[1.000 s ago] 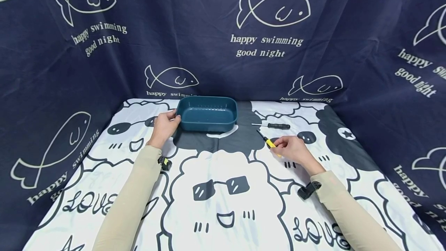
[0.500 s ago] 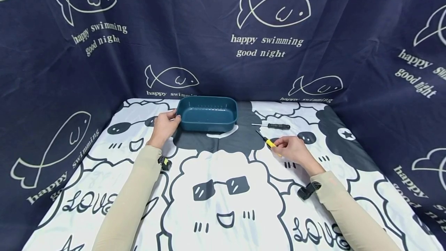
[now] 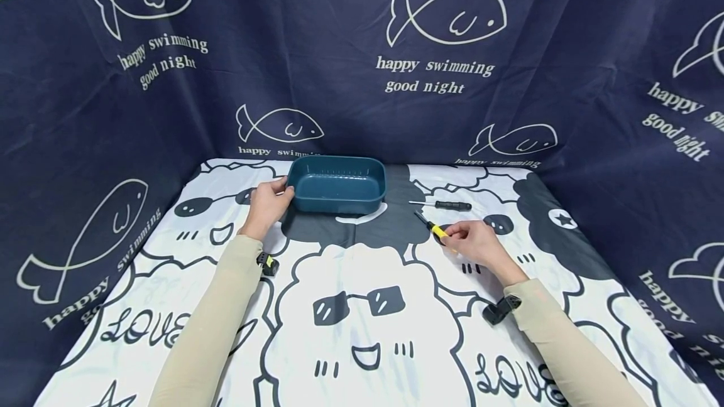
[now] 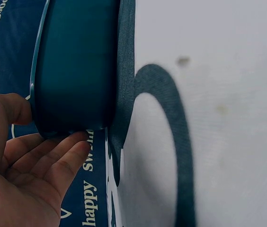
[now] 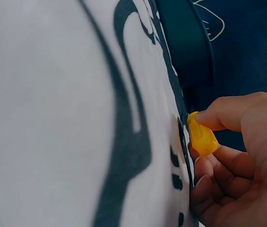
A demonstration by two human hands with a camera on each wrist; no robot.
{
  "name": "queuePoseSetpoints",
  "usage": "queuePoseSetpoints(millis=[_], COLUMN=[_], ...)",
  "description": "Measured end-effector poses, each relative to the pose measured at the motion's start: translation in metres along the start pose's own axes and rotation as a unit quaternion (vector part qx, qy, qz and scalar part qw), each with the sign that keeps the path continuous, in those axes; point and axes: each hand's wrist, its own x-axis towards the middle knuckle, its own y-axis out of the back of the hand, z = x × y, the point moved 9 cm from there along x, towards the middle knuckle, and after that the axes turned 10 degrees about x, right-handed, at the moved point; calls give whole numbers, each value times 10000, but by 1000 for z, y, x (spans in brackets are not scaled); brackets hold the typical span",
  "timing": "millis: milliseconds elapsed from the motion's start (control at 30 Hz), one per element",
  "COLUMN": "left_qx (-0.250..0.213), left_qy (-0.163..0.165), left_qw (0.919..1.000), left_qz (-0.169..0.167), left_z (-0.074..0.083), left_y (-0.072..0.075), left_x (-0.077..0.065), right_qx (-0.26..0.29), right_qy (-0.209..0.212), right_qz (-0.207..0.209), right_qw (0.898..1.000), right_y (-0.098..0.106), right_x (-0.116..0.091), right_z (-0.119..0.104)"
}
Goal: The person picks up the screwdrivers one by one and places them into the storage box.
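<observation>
A dark teal plastic box (image 3: 337,200) with rounded corners stands at the back of the cloth-covered table, its inside bare. At its left end my left hand (image 3: 268,207) holds it; the left wrist view has the thumb at the rim and the fingers (image 4: 69,146) against the end wall. To the right, my right hand (image 3: 474,242) pinches a screwdriver by its yellow handle (image 5: 203,137) between thumb and fingers. The dark shaft of this screwdriver (image 3: 438,231) points away and to the left, low over the cloth. Part of the handle is hidden by the hand.
Just behind the right hand lies a second screwdriver (image 3: 452,205) with a black handle, its thin shaft toward the box. A white tablecloth (image 3: 362,269) with sheep drawings covers the table. Dark blue fish-print curtains (image 3: 351,49) close in the back and sides.
The yellow-handled screwdriver's tip has shifted very slightly to the left in the right hand. Left hand and box stay where they were.
</observation>
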Motion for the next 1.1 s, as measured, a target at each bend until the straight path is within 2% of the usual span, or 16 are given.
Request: queuePoseSetpoints(millis=[300,633,1100], left_qx=[-26,-51,-48], left_qy=[25,41,60], left_qw=[10000,10000,10000], left_qz=[33,44,0], left_z=[0,-1,-1], left_y=[0,0,0], left_x=[0,0,0], right_qx=[140,124,295], right_qy=[298,440,700], right_qz=[161,313,270], right_qw=[9993,9985,9967], right_y=[4,8,8], right_x=[1,3,9], right_z=[-14,-32,-61])
